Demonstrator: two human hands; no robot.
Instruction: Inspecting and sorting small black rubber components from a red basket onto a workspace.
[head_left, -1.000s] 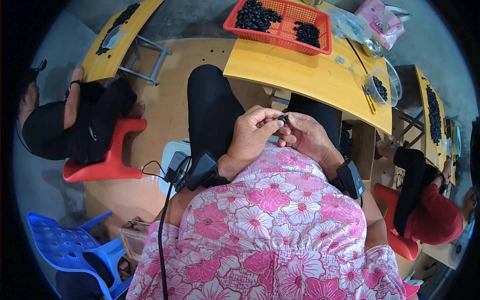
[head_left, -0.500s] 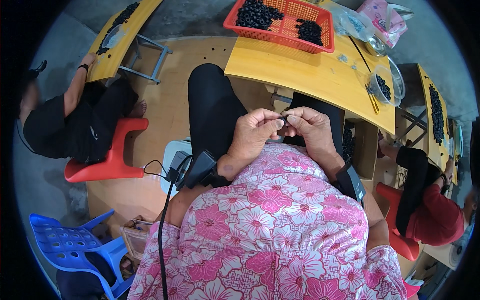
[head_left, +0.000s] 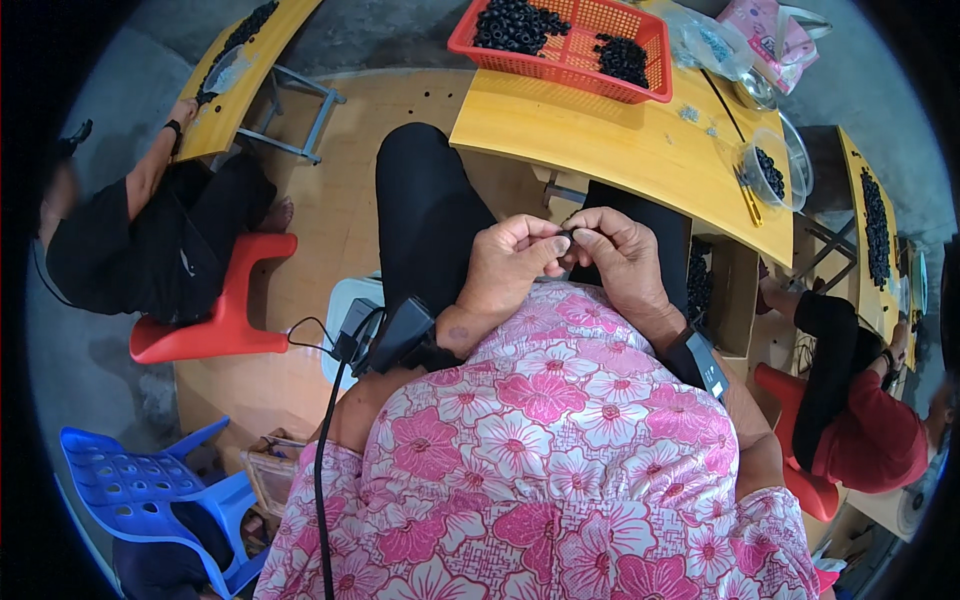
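Note:
Over my lap, my left hand [head_left: 508,262] and my right hand [head_left: 622,258] meet at the fingertips. Between them they pinch a small black part [head_left: 567,237], mostly covered by thumbs and fingers, so its full shape is hidden. Beyond my hands, on the yellow table [head_left: 560,125], stands a red plastic basket [head_left: 585,72]. Black ring-shaped parts [head_left: 515,30] fill its left side, and a smaller heap of black parts [head_left: 622,62] lies at its right.
Clear tubs [head_left: 775,175] and a yellow-handled tool [head_left: 748,197] sit at the table's right. Below it, a cardboard box [head_left: 728,300] holds black parts. People work at tables left and right. A blue chair [head_left: 140,490] stands behind left; a black cable [head_left: 325,470] runs beside me.
Both hands stay together over my lap with the small black part; the fingers have shifted only slightly. The person at the left has moved a hand a little farther up their table.

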